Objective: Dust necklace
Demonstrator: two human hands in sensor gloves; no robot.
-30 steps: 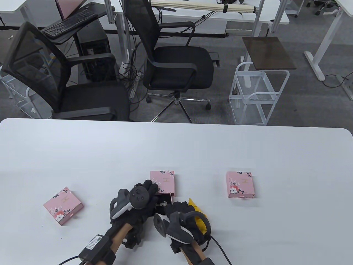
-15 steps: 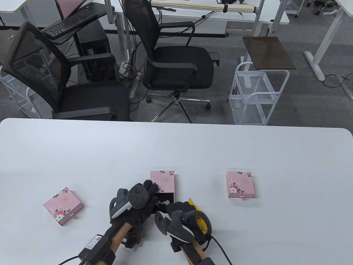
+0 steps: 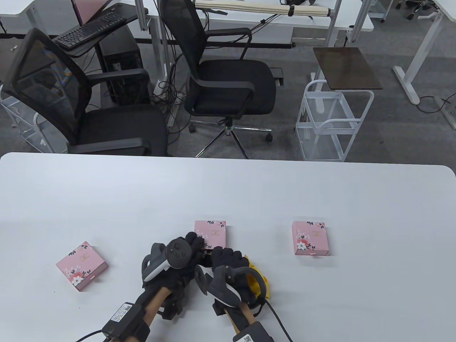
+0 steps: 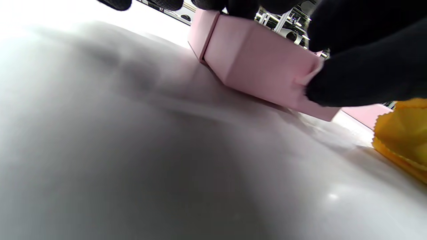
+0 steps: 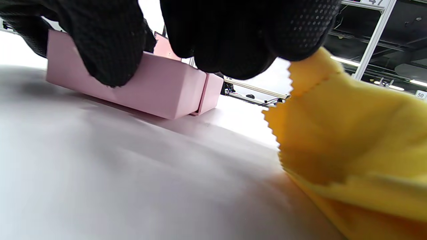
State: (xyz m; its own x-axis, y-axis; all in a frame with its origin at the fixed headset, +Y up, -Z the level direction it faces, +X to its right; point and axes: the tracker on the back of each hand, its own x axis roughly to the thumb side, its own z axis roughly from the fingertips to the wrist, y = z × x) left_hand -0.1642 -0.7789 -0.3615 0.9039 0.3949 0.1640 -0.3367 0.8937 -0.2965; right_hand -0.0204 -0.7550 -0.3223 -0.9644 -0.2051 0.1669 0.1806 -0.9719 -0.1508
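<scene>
The middle pink box (image 3: 211, 232) lies with its drawer (image 5: 150, 93) pulled out toward me. My left hand (image 3: 194, 244) grips the box's left side, fingers curled over its top (image 4: 260, 63). My right hand (image 3: 226, 258) reaches over the drawer and covers it, thumb against the drawer's side. The necklace is hidden under that hand. A yellow cloth (image 3: 257, 281) is bunched under the right hand's outer fingers and hangs from them in the right wrist view (image 5: 350, 140). It also shows at the right edge of the left wrist view (image 4: 403, 133).
Two more closed pink boxes lie on the white table (image 3: 228, 192), one at the left (image 3: 81, 265) and one at the right (image 3: 309, 238). Office chairs (image 3: 228, 85) and a white wire cart (image 3: 331, 121) stand beyond the far edge.
My right hand has moved forward and left with the cloth onto the open drawer, covering the necklace that was visible before. The left hand has stayed on the box.
</scene>
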